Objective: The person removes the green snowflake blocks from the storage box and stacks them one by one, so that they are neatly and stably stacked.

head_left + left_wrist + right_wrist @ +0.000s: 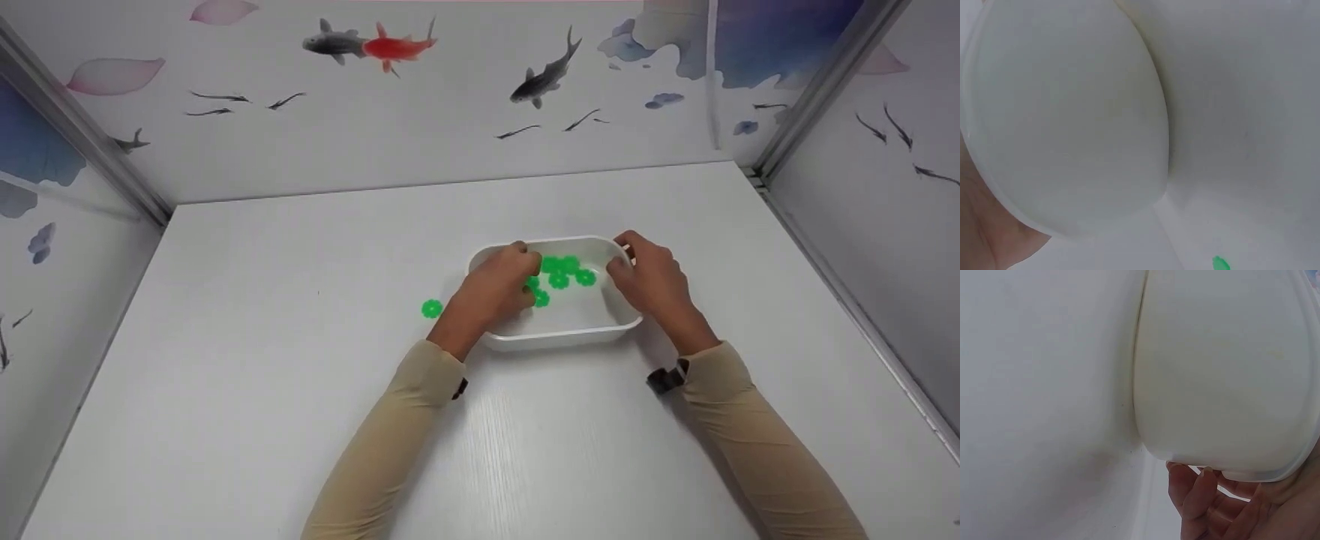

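Observation:
A white plastic tub (570,334) with rounded corners stands on the table. Several green flower-shaped pieces (559,280) lie inside, mostly toward its back and left. My left hand (495,285) reaches over the tub's left rim, its fingers and thumb beside the green pieces; whether it pinches one is hidden. At the opposite end, my right hand (652,277) grips the right rim, with the thumb inside the tub. The right wrist view shows fingers (1199,495) against the outside of the tub wall (1219,382).
One more green flower-shaped piece (432,308) lies on the white table (247,360), left of the tub near the left wrist. Panels (450,142) painted with fish enclose the table at the back and both sides.

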`<state>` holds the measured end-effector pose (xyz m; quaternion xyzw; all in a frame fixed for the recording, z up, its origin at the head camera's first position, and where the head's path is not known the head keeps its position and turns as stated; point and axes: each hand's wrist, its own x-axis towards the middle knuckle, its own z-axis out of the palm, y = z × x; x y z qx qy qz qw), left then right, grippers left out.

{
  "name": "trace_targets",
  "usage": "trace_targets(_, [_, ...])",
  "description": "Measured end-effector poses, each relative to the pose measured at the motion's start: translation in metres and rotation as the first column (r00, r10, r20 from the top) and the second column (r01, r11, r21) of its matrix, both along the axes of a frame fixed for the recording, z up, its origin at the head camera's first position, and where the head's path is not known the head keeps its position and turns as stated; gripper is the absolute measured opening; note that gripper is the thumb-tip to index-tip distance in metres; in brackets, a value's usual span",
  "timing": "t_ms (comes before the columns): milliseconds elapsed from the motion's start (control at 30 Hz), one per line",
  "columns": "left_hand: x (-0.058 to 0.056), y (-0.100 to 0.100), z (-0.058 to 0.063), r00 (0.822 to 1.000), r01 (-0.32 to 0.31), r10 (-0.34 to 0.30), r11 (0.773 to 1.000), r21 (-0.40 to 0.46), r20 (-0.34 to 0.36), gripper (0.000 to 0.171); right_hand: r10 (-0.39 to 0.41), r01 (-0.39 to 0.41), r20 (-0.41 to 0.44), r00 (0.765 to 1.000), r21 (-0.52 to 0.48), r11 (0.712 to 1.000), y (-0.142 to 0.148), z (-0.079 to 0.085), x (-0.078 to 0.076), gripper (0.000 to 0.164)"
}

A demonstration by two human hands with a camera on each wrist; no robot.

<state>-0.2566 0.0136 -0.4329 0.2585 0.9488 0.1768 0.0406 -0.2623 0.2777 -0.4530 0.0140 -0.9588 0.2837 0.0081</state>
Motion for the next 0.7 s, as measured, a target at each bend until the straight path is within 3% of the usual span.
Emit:
trace_targets(533, [0.005, -0.018, 0.004, 0.996, 0.068, -0.058, 0.989, 0.133, -0.074, 0.030, 0.008, -0.008, -0.023, 1.000, -0.015, 1.000, 0.000, 0.000, 0.001, 0.039])
trace_targets(700, [0.010, -0.022, 0.006, 0.998, 0.050, -0.044, 0.985, 0.166, -0.042, 0.029, 0.001, -0.001, -0.009, 1.000, -0.004, 1.000, 0.000, 0.000, 0.001, 0.039])
